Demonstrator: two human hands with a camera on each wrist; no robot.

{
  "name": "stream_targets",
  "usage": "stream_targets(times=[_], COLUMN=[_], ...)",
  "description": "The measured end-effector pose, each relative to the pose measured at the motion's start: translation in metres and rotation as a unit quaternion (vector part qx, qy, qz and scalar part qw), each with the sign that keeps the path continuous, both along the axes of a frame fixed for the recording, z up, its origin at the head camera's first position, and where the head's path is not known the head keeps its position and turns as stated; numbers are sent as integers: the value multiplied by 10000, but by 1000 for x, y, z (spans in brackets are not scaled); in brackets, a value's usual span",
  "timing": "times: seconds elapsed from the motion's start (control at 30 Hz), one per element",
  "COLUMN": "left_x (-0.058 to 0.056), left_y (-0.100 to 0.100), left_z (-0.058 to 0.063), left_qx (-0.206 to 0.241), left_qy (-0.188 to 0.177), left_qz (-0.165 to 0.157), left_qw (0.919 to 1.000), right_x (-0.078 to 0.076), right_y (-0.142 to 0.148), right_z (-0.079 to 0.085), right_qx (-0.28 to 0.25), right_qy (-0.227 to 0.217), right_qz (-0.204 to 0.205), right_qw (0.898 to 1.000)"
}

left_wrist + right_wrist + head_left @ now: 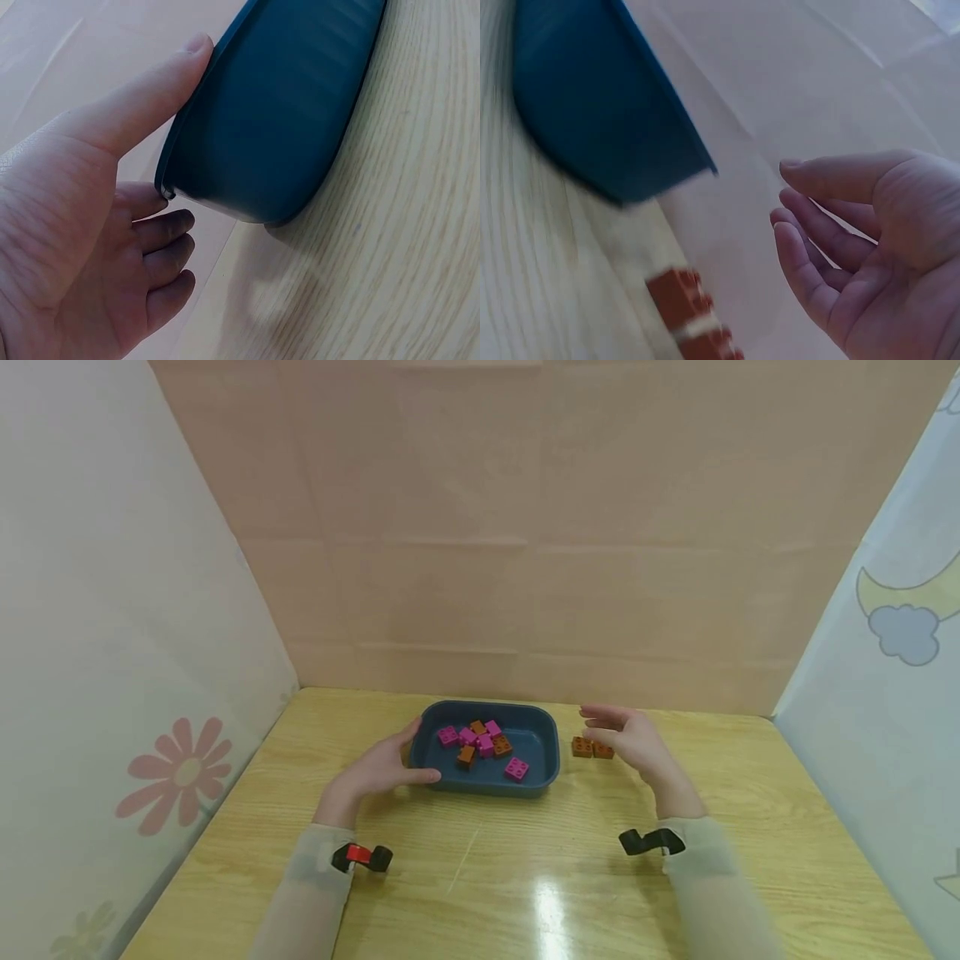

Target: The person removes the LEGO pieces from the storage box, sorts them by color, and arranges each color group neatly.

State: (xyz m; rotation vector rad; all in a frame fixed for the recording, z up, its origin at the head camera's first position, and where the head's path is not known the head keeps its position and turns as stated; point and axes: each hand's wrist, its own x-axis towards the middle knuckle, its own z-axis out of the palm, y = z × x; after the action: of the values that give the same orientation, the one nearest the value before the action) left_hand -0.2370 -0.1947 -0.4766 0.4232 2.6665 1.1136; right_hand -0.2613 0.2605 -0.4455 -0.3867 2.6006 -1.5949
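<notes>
A dark blue plastic tub (487, 790) stands on the table with several pink toy building blocks (517, 768) and 3 orange ones (466, 757) loose inside. At its left end my left hand (381, 767) grips the rim, thumb along the near side and index finger at the far side. In the left wrist view, the thumb (161, 94) lies against the tub's rim. My right hand (626, 739) is raised, holding nothing, over two orange blocks (582, 747) beside the tub's right end. These blocks (676, 300) sit below the loosely bent fingers in the right wrist view.
The wooden table (495, 868) ends at a paper-covered back wall (525, 568). Patterned white panels (90, 652) flank it on both sides. Both wrists carry black straps (652, 841).
</notes>
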Motion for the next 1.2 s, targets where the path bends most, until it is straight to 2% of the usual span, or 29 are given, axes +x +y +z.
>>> stream_targets(times=[0.1,0.27,0.4,0.6,0.73,0.93,1.2], left_x=[0,0,0,0,0,2,5], left_y=[0,0,-1,-1,2,2,1], left_z=[-3,-3,-1,-1,-6,-8,0], left_qx=[16,50,-24,-49,-42,23,38], left_qy=[-1,-50,-23,-42,14,19,2], left_qz=[7,67,63,143,88,74,96], left_qw=[10000,10000,10000,9999,10000,10000,9999], right_x=[-1,-4,-8,-13,-15,-14,-9], right_y=[-24,-67,-103,-155,-174,-182,-190], right_z=[5,11,5,-9,-20,-35,-34], right_qx=[-188,-174,-225,-110,23,179,995], right_qy=[-105,-99,30,76,158,271,975], right_qz=[310,873,1264,1551,1498,1147,1276], right_qw=[9993,9960,9917,9878,9886,9929,9820])
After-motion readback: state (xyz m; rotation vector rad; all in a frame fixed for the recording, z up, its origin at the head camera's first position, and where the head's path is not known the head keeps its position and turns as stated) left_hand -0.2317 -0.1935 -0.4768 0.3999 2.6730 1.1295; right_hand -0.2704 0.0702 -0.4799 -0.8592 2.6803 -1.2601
